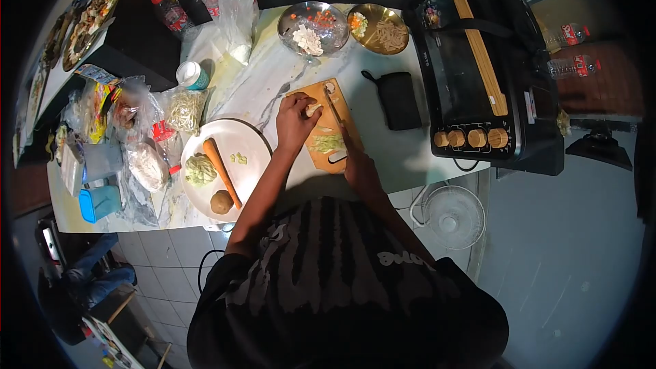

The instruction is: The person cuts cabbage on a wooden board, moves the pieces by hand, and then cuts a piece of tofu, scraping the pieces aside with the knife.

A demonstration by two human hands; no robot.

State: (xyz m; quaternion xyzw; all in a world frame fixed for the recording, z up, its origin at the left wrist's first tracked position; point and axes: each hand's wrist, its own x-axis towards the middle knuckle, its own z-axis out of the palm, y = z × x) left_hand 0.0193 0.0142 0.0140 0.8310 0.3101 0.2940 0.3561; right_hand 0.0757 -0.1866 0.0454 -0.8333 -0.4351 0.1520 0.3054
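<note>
On a wooden cutting board, the fingers of my left hand are closed around a small pale piece of food; its kind cannot be made out. My right hand grips a knife, whose blade points away from me across the board, just right of that piece. Chopped pale-green leaves lie on the board's near half, between my hands. Left of my left forearm is a large white plate bearing a carrot, a leafy green clump, a potato and small green bits.
Two metal bowls of cut food stand at the back. A black pouch and a black toaster oven are to the right. Bagged food, a blue container and bottles crowd the left. A fan stands below the counter.
</note>
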